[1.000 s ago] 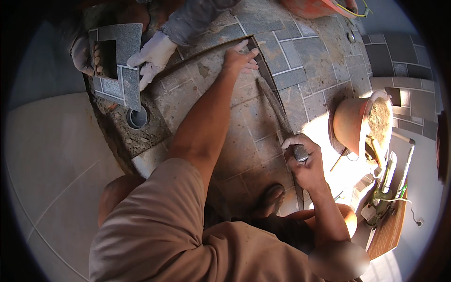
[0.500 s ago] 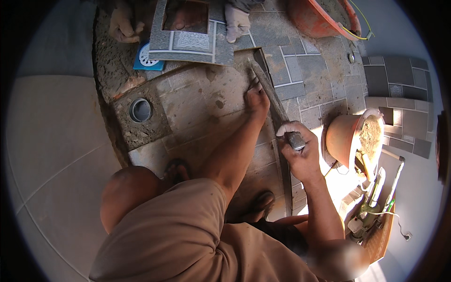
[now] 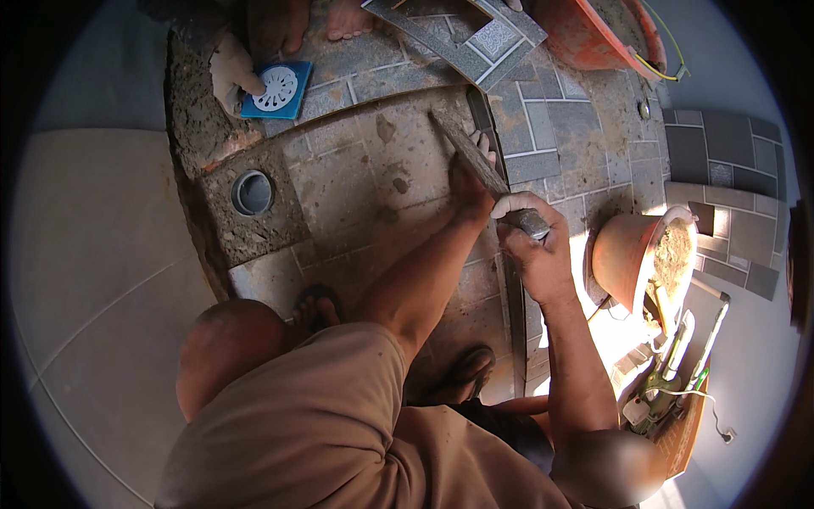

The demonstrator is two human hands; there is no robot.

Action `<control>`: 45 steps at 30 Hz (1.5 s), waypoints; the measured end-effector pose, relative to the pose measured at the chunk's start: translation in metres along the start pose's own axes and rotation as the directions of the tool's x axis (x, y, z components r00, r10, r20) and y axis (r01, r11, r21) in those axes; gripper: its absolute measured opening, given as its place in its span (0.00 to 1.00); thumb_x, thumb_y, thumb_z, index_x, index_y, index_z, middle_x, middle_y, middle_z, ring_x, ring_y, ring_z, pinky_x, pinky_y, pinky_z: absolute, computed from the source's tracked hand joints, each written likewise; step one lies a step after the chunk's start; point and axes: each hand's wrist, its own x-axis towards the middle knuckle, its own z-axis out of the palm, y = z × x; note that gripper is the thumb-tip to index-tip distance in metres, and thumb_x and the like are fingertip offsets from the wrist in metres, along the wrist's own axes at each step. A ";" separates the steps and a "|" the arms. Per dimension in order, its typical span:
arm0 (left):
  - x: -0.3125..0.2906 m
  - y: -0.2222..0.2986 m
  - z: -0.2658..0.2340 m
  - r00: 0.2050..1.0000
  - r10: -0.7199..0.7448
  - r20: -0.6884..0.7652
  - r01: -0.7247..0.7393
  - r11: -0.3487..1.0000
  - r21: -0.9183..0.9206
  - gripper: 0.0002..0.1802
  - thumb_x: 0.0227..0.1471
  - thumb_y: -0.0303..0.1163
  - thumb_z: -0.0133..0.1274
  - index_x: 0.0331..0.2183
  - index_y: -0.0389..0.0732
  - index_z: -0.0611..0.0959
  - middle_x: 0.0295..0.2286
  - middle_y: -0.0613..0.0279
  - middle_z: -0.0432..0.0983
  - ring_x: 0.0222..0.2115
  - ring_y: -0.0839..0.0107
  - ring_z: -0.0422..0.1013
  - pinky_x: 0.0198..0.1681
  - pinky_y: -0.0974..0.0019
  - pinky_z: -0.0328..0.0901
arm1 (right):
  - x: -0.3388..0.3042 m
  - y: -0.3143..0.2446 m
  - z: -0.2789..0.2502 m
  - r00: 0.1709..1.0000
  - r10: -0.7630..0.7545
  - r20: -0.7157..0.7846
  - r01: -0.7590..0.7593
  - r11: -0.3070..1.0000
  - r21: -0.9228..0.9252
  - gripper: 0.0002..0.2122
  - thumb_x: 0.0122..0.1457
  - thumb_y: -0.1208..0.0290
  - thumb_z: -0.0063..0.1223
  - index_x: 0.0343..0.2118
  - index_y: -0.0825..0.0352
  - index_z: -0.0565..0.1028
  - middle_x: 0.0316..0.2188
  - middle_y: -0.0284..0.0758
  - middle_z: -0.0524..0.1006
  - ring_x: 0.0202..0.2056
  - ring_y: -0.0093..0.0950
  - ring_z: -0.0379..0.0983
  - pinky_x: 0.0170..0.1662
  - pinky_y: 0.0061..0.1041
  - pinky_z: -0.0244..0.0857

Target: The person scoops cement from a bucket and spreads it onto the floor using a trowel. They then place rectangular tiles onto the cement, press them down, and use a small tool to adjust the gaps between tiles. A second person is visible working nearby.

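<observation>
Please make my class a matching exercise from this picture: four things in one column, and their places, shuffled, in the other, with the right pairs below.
Things
1. Long bar
2. White drain cover
3. Pipe opening
4. Tile with a cut-out

Places
A. In a rough patch of floor
B. Left of the red bucket, at the picture's top
C. Gripped in the right hand
D. On a blue square

Pairs: 1-C, 2-D, 3-A, 4-B

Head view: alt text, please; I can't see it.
The right hand grips a long tool slanting over tiled floor, the left hand beside it. A co-worker's hand is at a blue-bordered drain grate beyond an open pipe.
</observation>
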 end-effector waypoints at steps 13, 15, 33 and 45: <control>0.030 -0.029 0.003 0.871 -0.434 0.230 0.473 0.869 -0.149 0.15 0.61 0.33 0.53 0.41 0.32 0.87 0.43 0.45 0.82 0.45 0.49 0.78 0.50 0.56 0.72 | -0.070 -0.032 -0.047 0.992 0.010 -0.123 -0.015 0.999 -0.038 0.12 0.53 0.86 0.55 0.40 0.67 0.79 0.33 0.32 0.76 0.33 0.21 0.71 0.40 0.22 0.64; 0.056 -0.023 0.002 0.822 -0.507 0.260 0.541 0.837 -0.081 0.15 0.60 0.31 0.55 0.45 0.32 0.86 0.38 0.51 0.82 0.38 0.58 0.79 0.42 0.60 0.75 | -0.088 -0.030 -0.069 0.984 -0.103 -0.145 0.069 0.971 -0.227 0.15 0.50 0.88 0.56 0.41 0.66 0.79 0.32 0.34 0.75 0.33 0.25 0.72 0.41 0.23 0.65; 0.122 0.007 -0.009 0.922 -0.141 0.361 0.083 0.982 0.171 0.36 0.53 0.28 0.69 0.63 0.46 0.80 0.28 0.67 0.77 0.27 0.77 0.74 0.30 0.69 0.74 | -0.121 0.056 -0.087 0.992 -0.088 -0.090 0.021 0.823 -0.567 0.20 0.44 0.80 0.64 0.44 0.62 0.81 0.40 0.47 0.69 0.42 0.51 0.73 0.44 0.43 0.70; 0.093 0.038 -0.010 0.939 -0.233 0.253 0.189 0.964 0.187 0.30 0.56 0.27 0.64 0.59 0.30 0.76 0.38 0.52 0.82 0.37 0.66 0.79 0.43 0.63 0.73 | -0.097 0.074 -0.095 0.974 -0.197 -0.117 0.107 0.844 -0.525 0.20 0.42 0.80 0.57 0.43 0.68 0.79 0.36 0.46 0.69 0.38 0.48 0.71 0.43 0.39 0.67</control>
